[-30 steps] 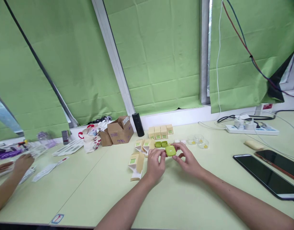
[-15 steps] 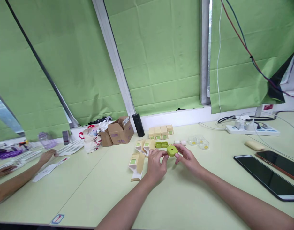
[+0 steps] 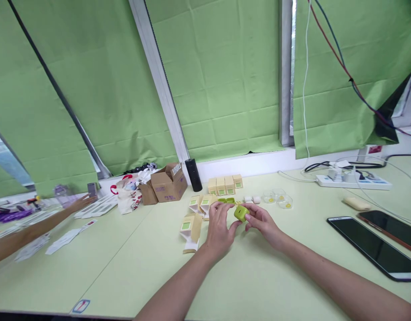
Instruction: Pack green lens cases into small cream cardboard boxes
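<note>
One small green case [image 3: 242, 213], smooth-surfaced with rounded corners, is held over the pale table [image 3: 259, 285], right of centre in the lower half of the frame; a short dark slot shows on it. At its right side, the right hand [image 3: 263, 223] has its grip pinching the case between thumb and fingers. At its left side, the left hand [image 3: 219, 227] has curved fingers, thumb and forefinger parted; cannot tell whether this grip presses on the case.

Just behind the left fingers, partly hidden: hollow green cups [image 3: 230, 200], soft-edged. To their right, small white pieces [image 3: 252, 199], rounded, then clear rounded containers [image 3: 278, 199] with yellow spots.

Four tan boxes [image 3: 224, 185], card-like, stand in a row near mid-frame. Left of the left hand, three tan cartons [image 3: 187, 223] with flaps out, white inner faces, green squares.

Farther left: a black cylinder [image 3: 193, 174], upright, beside a brown cardboard box [image 3: 169, 183], flaps open. Right edge: two flat glossy phones [image 3: 372, 245]; above them, a white power strip [image 3: 354, 181]. Creased green cloth [image 3: 232, 80] fills much of the upper frame. Left edge: another person's bare arm [image 3: 41, 228] extends toward flat white trays [image 3: 100, 207].
</note>
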A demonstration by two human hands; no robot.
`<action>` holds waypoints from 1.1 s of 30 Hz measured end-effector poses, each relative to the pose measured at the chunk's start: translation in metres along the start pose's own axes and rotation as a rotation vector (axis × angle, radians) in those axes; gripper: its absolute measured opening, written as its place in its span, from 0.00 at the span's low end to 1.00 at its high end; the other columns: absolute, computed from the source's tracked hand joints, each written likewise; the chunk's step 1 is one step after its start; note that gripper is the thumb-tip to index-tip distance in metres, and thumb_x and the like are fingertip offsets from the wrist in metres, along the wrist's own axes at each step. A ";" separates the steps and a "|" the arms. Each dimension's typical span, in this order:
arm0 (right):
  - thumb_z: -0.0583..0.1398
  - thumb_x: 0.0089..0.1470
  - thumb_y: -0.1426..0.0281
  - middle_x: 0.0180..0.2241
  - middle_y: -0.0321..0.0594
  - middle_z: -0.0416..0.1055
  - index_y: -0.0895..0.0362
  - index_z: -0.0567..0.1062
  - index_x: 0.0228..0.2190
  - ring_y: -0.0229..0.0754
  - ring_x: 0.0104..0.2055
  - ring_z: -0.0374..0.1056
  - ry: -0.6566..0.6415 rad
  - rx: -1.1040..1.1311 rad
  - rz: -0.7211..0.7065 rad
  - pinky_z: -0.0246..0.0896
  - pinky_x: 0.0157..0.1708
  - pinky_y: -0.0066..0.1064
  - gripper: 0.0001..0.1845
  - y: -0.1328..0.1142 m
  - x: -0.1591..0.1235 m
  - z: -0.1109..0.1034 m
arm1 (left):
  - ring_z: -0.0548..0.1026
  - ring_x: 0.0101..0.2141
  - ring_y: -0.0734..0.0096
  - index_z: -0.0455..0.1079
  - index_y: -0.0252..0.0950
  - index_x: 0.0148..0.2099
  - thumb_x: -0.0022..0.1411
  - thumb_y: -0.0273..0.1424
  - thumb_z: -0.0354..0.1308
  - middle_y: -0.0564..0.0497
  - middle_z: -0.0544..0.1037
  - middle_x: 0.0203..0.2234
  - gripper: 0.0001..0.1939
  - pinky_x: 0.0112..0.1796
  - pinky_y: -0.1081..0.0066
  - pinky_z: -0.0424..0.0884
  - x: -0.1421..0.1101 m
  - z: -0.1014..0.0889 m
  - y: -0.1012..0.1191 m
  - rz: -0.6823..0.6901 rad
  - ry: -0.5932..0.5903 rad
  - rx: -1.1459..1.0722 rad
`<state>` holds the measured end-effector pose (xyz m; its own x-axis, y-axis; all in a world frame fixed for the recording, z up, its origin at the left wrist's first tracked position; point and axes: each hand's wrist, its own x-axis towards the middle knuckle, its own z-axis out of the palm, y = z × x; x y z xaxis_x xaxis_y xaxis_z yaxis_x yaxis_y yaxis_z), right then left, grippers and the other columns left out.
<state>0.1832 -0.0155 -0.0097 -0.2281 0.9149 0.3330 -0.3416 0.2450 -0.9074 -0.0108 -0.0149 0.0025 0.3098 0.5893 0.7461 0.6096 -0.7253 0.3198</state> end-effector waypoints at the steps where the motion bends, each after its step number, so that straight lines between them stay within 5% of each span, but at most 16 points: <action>1: 0.71 0.52 0.52 0.46 0.47 0.77 0.55 0.76 0.50 0.47 0.42 0.72 0.005 -0.020 -0.009 0.70 0.32 0.35 0.29 0.001 0.000 0.000 | 0.62 0.59 0.49 0.63 0.43 0.64 0.64 0.27 0.65 0.43 0.74 0.55 0.28 0.57 0.46 0.68 0.000 0.000 0.000 0.017 -0.015 0.000; 13: 0.68 0.55 0.52 0.42 0.45 0.75 0.54 0.76 0.50 0.50 0.46 0.71 0.069 -0.274 -0.092 0.71 0.30 0.34 0.27 0.012 0.002 0.003 | 0.64 0.59 0.50 0.67 0.49 0.65 0.66 0.22 0.57 0.43 0.71 0.56 0.28 0.59 0.43 0.67 0.001 -0.005 0.005 0.110 -0.124 0.007; 17: 0.61 0.63 0.55 0.44 0.45 0.77 0.53 0.74 0.51 0.51 0.49 0.73 0.100 -0.450 -0.132 0.72 0.39 0.40 0.20 0.011 0.002 -0.003 | 0.65 0.59 0.49 0.68 0.47 0.61 0.65 0.24 0.61 0.43 0.72 0.55 0.25 0.59 0.44 0.66 0.001 -0.003 0.002 -0.012 -0.070 -0.100; 21: 0.57 0.64 0.68 0.49 0.45 0.78 0.52 0.76 0.47 0.52 0.53 0.70 0.124 -0.959 -0.218 0.67 0.48 0.45 0.12 0.008 0.002 -0.012 | 0.67 0.58 0.53 0.69 0.45 0.57 0.60 0.22 0.63 0.45 0.72 0.53 0.24 0.59 0.49 0.65 0.004 0.000 -0.002 -0.229 0.040 -0.224; 26: 0.54 0.62 0.79 0.54 0.49 0.77 0.56 0.78 0.51 0.56 0.59 0.63 0.011 -1.404 -0.258 0.60 0.56 0.46 0.20 0.013 0.007 -0.017 | 0.71 0.56 0.56 0.71 0.42 0.54 0.56 0.22 0.65 0.46 0.74 0.51 0.23 0.58 0.55 0.64 0.008 0.005 -0.014 -0.418 0.115 -0.342; 33: 0.58 0.50 0.83 0.65 0.48 0.68 0.58 0.76 0.55 0.60 0.66 0.54 -0.193 -1.663 -0.256 0.47 0.63 0.51 0.31 0.021 0.029 -0.019 | 0.76 0.52 0.56 0.72 0.39 0.52 0.52 0.22 0.66 0.45 0.79 0.51 0.24 0.53 0.57 0.65 0.010 0.015 -0.029 -0.491 0.120 -0.442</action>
<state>0.1870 0.0222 -0.0243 -0.4654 0.7823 0.4139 0.8449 0.5321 -0.0556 -0.0150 0.0174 -0.0083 -0.0260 0.8630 0.5046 0.2950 -0.4757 0.8287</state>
